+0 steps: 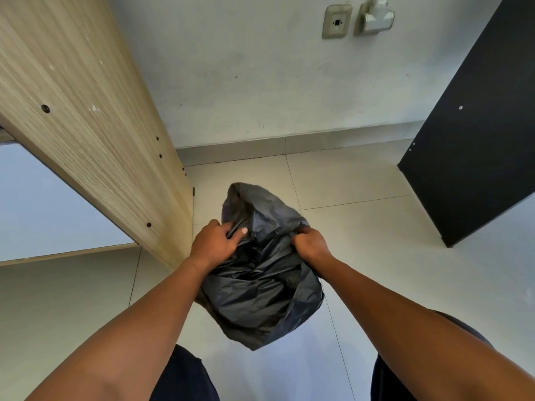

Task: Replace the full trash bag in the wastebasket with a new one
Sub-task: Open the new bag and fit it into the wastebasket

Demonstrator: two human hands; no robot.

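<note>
1. A black trash bag (260, 285) is held up in front of the person, above the tiled floor (362, 241). Whether its underside touches the floor cannot be told.
2. The left hand (215, 241) grips the bag's upper left edge. Its fingers (241, 231) are curled into the plastic, with one pale nail showing.
3. The right hand (311, 243) grips the bag's upper right edge. Its fingers are closed in a fist round a bunched fold of plastic.
4. Between the two hands the bag's top is gathered and creased. A peak of loose plastic stands up on the far side, toward the wall (260, 82).
5. The bag's lower part bulges and is crumpled. What it contains cannot be told.
6. A light wood-grain panel (86, 125) stands just left of the bag, its lower corner near the left hand.
7. A black panel (469, 140) stands well apart to the right, resting on the floor.
8. Two wall fittings (337, 21) are mounted high on the wall.
9. The person's dark-clothed knees (185, 377) show at the bottom edge.
</note>
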